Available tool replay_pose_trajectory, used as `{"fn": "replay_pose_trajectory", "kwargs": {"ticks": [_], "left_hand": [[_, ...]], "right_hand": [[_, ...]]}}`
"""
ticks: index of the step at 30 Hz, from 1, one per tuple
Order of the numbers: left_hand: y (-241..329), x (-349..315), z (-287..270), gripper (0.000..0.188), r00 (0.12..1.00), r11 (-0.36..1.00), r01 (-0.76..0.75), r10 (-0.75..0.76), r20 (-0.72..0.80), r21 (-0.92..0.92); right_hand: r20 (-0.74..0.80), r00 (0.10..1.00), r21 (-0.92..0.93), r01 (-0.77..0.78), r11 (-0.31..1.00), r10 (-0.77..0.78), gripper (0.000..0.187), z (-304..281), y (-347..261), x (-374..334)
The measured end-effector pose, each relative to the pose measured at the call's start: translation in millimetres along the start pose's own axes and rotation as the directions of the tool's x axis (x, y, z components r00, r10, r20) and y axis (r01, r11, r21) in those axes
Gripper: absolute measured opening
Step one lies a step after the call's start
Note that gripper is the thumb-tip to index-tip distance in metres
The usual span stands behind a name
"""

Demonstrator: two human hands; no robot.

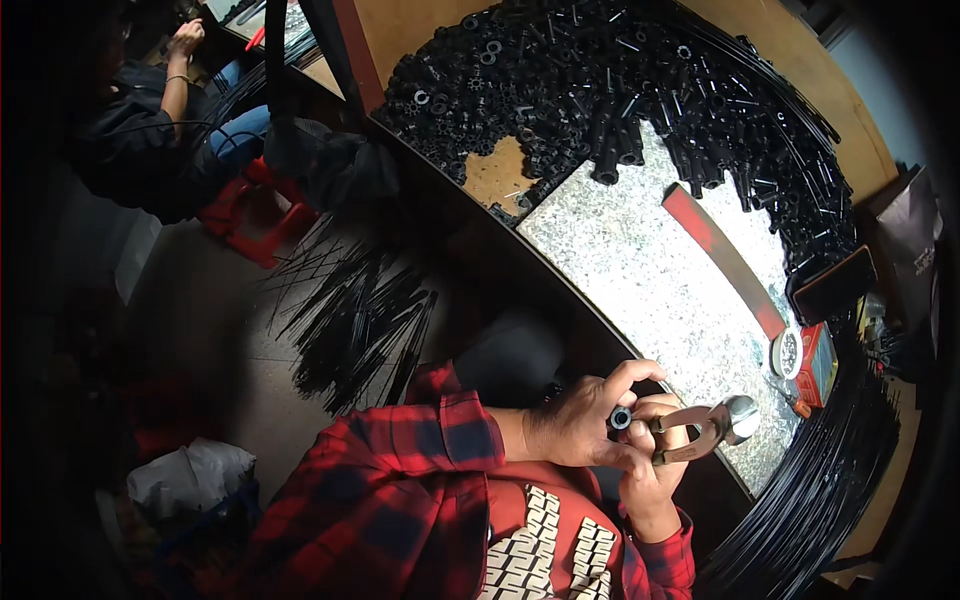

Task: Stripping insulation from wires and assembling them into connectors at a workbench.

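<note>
My left hand (575,425) is closed around a small black tubular part (620,418); its round, hollow end faces up. Close against it, my right hand (655,478) grips metal pincers (712,428) with curved brownish arms and a shiny rounded head pointing right. The fingers of both hands nearly meet at the black part, in front of the near edge of a bright speckled work board (640,260). Some of the fingertips are hidden behind the part and the tool.
Black tubes and rings (560,90) are heaped behind the board. On it lie a worn red flat bar (725,260), a white dish of small pieces (787,352) and a red box (816,365). Long black rods (815,500) lie right, more (360,340) left. Another person (150,130) sits upper left.
</note>
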State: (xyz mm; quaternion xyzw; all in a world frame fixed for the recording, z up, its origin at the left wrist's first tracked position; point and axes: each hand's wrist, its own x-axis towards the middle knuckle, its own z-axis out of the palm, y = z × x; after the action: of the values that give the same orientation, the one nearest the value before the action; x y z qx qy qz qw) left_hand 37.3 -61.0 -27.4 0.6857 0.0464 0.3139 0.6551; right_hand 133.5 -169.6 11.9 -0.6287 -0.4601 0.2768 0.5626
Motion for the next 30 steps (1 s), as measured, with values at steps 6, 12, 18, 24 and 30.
{"fn": "replay_pose_trajectory", "kwargs": {"ticks": [6,12,18,24,30], "left_hand": [[2.5,-1.1,5.3,0.094,0.999,0.999,-0.034,0.034,-0.018,0.026],[8.8,-0.7,5.3,0.096,1.000,0.993,-0.003,0.000,0.020,0.121],[2.1,-2.3,10.6,0.095,0.989,0.978,-0.131,0.139,-0.041,0.162],[8.6,-4.5,9.9,0.096,1.000,0.991,-0.015,0.016,-0.007,0.130],[11.7,-4.5,7.3,0.096,0.999,0.988,-0.037,0.037,0.004,0.147]], "right_hand": [[-0.008,0.999,-0.046,0.041,0.998,-0.041,0.012,0.0,1.1,-2.2],[-0.018,0.996,-0.058,0.081,0.995,-0.082,0.009,-2.3,5.9,-8.3],[0.034,0.978,-0.166,0.211,0.963,-0.208,0.005,-0.3,-3.5,-2.9],[0.069,0.969,-0.173,0.248,0.953,-0.239,0.006,-1.4,-5.8,-5.7],[0.030,0.987,-0.156,0.163,0.974,-0.161,0.005,1.2,-6.3,-8.7]]}}
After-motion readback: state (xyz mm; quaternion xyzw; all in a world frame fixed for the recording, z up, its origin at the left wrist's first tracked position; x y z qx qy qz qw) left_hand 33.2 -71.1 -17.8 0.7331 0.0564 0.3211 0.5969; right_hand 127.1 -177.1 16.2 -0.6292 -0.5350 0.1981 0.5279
